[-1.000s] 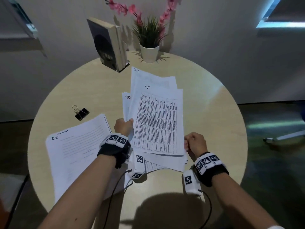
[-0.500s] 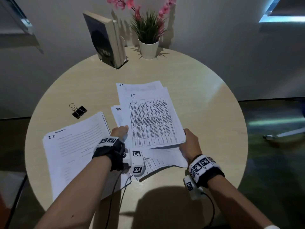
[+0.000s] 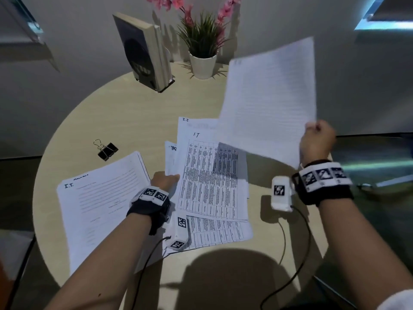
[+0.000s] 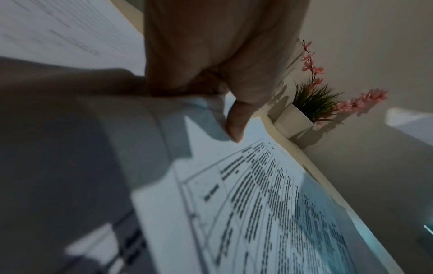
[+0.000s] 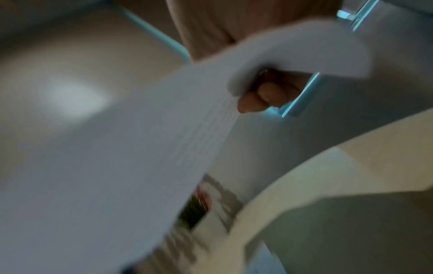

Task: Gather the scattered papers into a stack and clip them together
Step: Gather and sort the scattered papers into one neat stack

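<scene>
Head view: your right hand (image 3: 317, 142) pinches a lifted sheet (image 3: 268, 101), left hand (image 3: 165, 181) pinches mid-table pile (image 3: 212, 182); left-edge packet (image 3: 100, 198) ungathered, binder clip (image 3: 107, 150) unused.

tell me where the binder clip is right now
In the head view the black binder clip lies on the round table, on the person's left, just beyond the far corner of the left paper stack; neither hand touches it.

Dim room, cool window glow upper right, a head shadow on the desk (image 3: 223, 276), wrist views badly motion-blurred
</scene>
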`<state>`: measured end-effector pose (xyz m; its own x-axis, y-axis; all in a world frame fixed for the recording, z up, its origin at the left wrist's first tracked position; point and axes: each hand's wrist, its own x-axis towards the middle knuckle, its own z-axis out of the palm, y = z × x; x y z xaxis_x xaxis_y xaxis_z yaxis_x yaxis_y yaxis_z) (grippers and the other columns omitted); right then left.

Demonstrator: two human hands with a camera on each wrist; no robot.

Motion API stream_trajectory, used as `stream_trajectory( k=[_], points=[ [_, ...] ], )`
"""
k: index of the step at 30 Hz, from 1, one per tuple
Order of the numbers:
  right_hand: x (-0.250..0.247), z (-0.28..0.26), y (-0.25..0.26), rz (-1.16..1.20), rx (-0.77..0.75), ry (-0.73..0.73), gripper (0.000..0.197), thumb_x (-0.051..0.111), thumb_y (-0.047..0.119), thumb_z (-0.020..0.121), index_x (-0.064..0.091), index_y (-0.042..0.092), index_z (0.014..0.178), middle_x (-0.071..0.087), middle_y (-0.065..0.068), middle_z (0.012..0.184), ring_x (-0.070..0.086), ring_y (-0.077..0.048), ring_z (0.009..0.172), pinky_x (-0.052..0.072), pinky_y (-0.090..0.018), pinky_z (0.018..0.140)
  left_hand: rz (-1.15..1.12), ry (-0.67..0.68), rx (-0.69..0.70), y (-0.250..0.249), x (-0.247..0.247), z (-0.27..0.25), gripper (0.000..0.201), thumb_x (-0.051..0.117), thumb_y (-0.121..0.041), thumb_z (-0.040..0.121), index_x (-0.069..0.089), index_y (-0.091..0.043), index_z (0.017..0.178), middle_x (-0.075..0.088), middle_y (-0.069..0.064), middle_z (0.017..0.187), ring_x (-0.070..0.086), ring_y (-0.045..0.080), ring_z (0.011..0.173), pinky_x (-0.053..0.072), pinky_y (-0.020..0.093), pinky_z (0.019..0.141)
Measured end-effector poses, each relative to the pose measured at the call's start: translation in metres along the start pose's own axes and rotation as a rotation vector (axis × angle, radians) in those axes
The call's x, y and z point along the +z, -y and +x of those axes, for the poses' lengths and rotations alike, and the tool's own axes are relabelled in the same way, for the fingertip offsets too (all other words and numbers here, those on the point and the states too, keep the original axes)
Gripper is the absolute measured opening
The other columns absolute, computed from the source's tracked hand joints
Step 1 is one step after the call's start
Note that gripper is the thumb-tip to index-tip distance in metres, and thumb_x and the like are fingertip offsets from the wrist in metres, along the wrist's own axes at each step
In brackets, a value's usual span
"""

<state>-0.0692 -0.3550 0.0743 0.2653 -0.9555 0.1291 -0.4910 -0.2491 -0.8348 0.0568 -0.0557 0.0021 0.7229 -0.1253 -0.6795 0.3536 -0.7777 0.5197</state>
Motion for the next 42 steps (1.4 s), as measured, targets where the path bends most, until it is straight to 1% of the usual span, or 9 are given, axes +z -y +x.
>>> stream_trajectory(
  k=[3, 7, 11, 14, 18, 22, 28, 32, 42],
  points=[
    [0.029, -0.036, -0.026, -0.157, 0.019, 0.282, 0.021, 0.042, 0.005, 0.087, 0.046, -0.008, 0.071, 0.045, -0.025, 0.074, 0.038, -0.025, 0.071, 0.028, -0.033, 0.062, -0.067, 0.051, 0.014, -0.005, -0.002, 0.001, 0.058, 0.043, -0.048, 0.092, 0.061, 0.008, 0.088, 0.054, 0.017, 0.073, 0.053, 0.022, 0.065, 0.039, 0.029, 0.065],
    [0.06, -0.081, -0.055, -0.246, 0.056, 0.563, 0.017, 0.039, 0.0, 0.088, 0.056, -0.006, 0.088, 0.059, -0.023, 0.094, 0.052, -0.029, 0.083, 0.032, -0.027, 0.069, -0.435, 0.296, 0.11, -0.003, 0.003, 0.007, 0.102, 0.03, -0.081, 0.074, 0.026, -0.009, 0.146, 0.034, 0.008, 0.151, 0.03, 0.02, 0.142, 0.019, 0.037, 0.119],
    [0.076, -0.119, -0.049, -0.169, 0.009, 0.716, 0.02, 0.033, 0.002, 0.093, 0.047, -0.002, 0.107, 0.055, -0.018, 0.099, 0.051, -0.028, 0.083, 0.037, -0.028, 0.068, -0.322, 0.369, 0.164, -0.008, 0.012, 0.002, 0.091, 0.05, -0.073, 0.072, 0.038, -0.015, 0.141, 0.043, 0.001, 0.144, 0.038, 0.019, 0.135, 0.023, 0.043, 0.117],
    [0.074, -0.123, -0.04, -0.029, 0.14, 0.661, 0.016, 0.033, 0.003, 0.093, 0.036, 0.01, 0.107, 0.054, -0.013, 0.099, 0.052, -0.028, 0.084, 0.041, -0.032, 0.062, -0.164, 0.133, 0.202, -0.02, 0.013, -0.006, 0.058, 0.065, -0.035, 0.081, 0.052, 0.0, 0.126, 0.06, 0.012, 0.107, 0.057, 0.027, 0.097, 0.046, 0.036, 0.087],
    [0.052, -0.098, -0.005, 0.431, 0.345, 0.618, 0.051, 0.053, 0.006, 0.087, 0.027, 0.008, 0.131, 0.046, -0.006, 0.129, 0.051, -0.024, 0.115, 0.045, -0.039, 0.097, -0.366, 0.002, 0.534, -0.059, -0.016, -0.047, 0.026, 0.056, -0.014, 0.091, 0.059, 0.004, 0.11, 0.058, 0.006, 0.08, 0.054, 0.017, 0.072, 0.049, 0.016, 0.06],
    [0.012, -0.076, 0.074, 0.577, 0.041, 0.46, 0.022, 0.058, 0.009, 0.076, 0.056, 0.007, 0.098, 0.065, -0.009, 0.098, 0.063, -0.017, 0.085, 0.054, -0.028, 0.076, -0.579, -0.066, 0.89, -0.1, -0.066, -0.083, 0.007, 0.068, -0.017, 0.07, 0.069, -0.024, 0.069, 0.068, -0.009, 0.074, 0.063, 0.007, 0.072, 0.051, 0.027, 0.078],
    [-0.015, -0.09, 0.108, 0.729, -0.192, 0.401, 0.032, 0.057, -0.005, 0.081, 0.049, 0.021, 0.099, 0.062, 0.005, 0.096, 0.063, 0.006, 0.081, 0.05, -0.023, 0.087, -0.749, -0.106, 0.896, -0.09, -0.089, -0.09, 0.051, 0.08, -0.033, 0.049, 0.066, -0.017, 0.095, 0.076, -0.013, 0.085, 0.07, 0.003, 0.085, 0.055, 0.018, 0.078],
    [-0.011, -0.114, 0.078, 0.606, -0.108, 0.485, 0.046, 0.061, 0.002, 0.076, 0.046, 0.016, 0.117, 0.06, -0.008, 0.114, 0.06, -0.011, 0.103, 0.051, -0.03, 0.089, -0.656, -0.063, 0.866, -0.057, -0.075, -0.085, 0.026, 0.077, -0.023, 0.064, 0.066, -0.025, 0.088, 0.073, -0.024, 0.071, 0.067, -0.008, 0.076, 0.052, 0.011, 0.075],
    [0.007, -0.14, 0.103, 0.606, -0.118, 0.389, 0.021, 0.049, 0.003, 0.085, 0.042, 0.023, 0.085, 0.052, 0.004, 0.081, 0.051, -0.011, 0.075, 0.044, -0.026, 0.071, -0.727, -0.203, 0.844, -0.057, -0.094, -0.11, 0.005, 0.064, -0.01, 0.084, 0.063, -0.015, 0.083, 0.071, -0.007, 0.075, 0.066, 0.0, 0.064, 0.053, 0.019, 0.066]
  ],
)
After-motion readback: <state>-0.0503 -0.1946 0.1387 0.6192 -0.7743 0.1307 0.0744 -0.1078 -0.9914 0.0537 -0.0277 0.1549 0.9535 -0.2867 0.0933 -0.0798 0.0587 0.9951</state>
